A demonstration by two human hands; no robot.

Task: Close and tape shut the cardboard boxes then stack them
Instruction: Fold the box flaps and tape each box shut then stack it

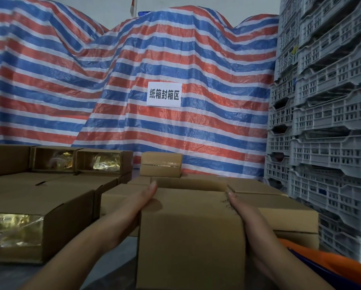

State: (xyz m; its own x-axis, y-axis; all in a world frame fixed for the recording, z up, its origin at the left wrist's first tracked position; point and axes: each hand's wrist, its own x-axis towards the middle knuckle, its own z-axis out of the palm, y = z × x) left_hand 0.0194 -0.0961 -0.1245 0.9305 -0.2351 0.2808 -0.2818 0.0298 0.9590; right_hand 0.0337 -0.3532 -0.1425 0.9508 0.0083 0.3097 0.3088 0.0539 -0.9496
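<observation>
The box [191, 233] sits at 6 o'clock, closest to the camera, its near wall facing us and its top closed or nearly so; the left hand [139, 203] lies flat along its left top edge at 9 o'clock of the box, fingers straight and together, tips reaching the far corner; the right hand [241, 214] presses the right side at 3 o'clock, fingers straight and close together; whether either thumb hooks round the card I cannot tell. No tape roll is in view.

Risks, as I judge them: held only by flat palms, the box could slip or twist if lifted, since nothing is curled under it; the top flaps, if untaped, could spring up once the hands leave; set down carelessly, it could knock the small taped box [160, 165] perched at 12 o'clock on the stack [257, 188] behind, or land askew on the uneven cartons there. At 9 o'clock, open boxes [39, 225] lying on their sides show shiny gold packets; a nudge from the left forearm might shove them. The grey crates [326, 126] at 3 o'clock stand close; a wide swing right could clip them.
</observation>
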